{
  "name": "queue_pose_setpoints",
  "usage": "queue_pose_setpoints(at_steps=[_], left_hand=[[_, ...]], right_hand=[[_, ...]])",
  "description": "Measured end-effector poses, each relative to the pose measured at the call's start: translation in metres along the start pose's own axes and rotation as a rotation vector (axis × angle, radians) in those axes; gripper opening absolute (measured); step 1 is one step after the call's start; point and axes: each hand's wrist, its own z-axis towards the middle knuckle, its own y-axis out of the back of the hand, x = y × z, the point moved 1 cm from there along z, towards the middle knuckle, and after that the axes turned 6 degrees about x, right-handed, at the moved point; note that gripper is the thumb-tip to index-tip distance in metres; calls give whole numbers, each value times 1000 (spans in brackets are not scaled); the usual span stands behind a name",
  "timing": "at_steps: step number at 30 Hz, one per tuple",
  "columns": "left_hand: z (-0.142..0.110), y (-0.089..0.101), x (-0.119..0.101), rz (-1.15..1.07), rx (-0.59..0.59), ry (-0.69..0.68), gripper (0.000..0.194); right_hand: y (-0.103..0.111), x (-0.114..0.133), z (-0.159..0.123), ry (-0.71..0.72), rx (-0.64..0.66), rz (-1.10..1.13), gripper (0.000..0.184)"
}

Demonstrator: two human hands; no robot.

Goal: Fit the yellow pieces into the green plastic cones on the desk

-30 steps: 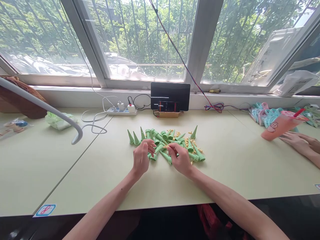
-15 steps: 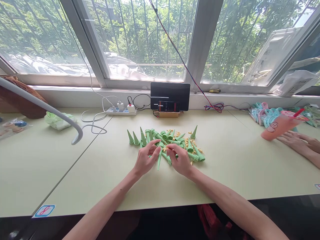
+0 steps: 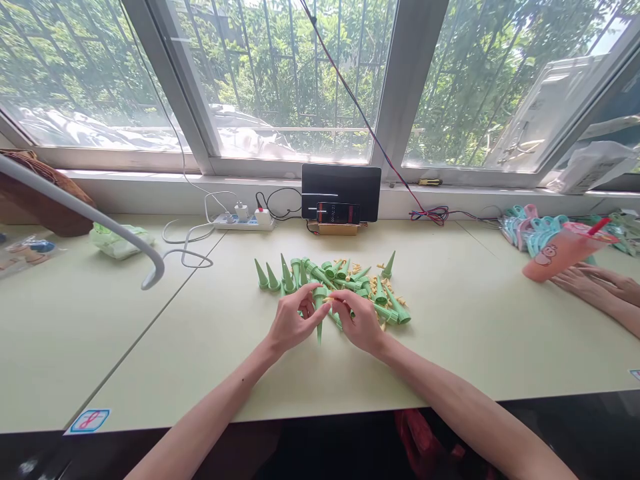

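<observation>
My left hand (image 3: 295,317) is closed around a green plastic spike (image 3: 319,333), whose narrow tip points down toward me. Pinched in my right hand (image 3: 361,323) is a small yellow plastic piece (image 3: 329,300), close to the spike's wide end and the left thumb. Whether the piece touches the spike I cannot tell. Behind and beside both hands lies a pile of green spikes (image 3: 397,307) mixed with small yellow pieces (image 3: 391,288). Several spikes stand upright at its left, one of them an upright spike (image 3: 261,275). My fingers hide part of the pile.
At the back stand a black tablet (image 3: 343,183) and a phone (image 3: 339,213) on a cardboard box (image 3: 337,229). A power strip (image 3: 243,223) and a white lamp arm (image 3: 100,217) are on the left. At right, another person's hands (image 3: 593,287) rest near a pink cup (image 3: 557,252).
The held spike has turned slightly, its tip now lower and more upright in view. My left thumb has moved right, toward the yellow piece in my right hand.
</observation>
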Motion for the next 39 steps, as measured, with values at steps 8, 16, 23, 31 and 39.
queue_pose_setpoints(at_steps=[8, 16, 23, 31, 39], left_hand=[[-1, -1, 2, 78, -51, -34, 30], [0, -1, -2, 116, -85, -38, 25], [0, 0, -2, 116, -92, -37, 25], [-1, -1, 0, 134, -123, -79, 20], [-1, -1, -1, 130, -132, -74, 14]], right_hand=[[-1, 0, 0, -8, -5, 8, 18], [-1, -1, 0, -18, -3, 15, 18], [-1, -2, -1, -17, 1, 22, 15], [-2, -3, -1, -21, -2, 10, 16], [-3, -4, -2, -17, 1, -8, 16]])
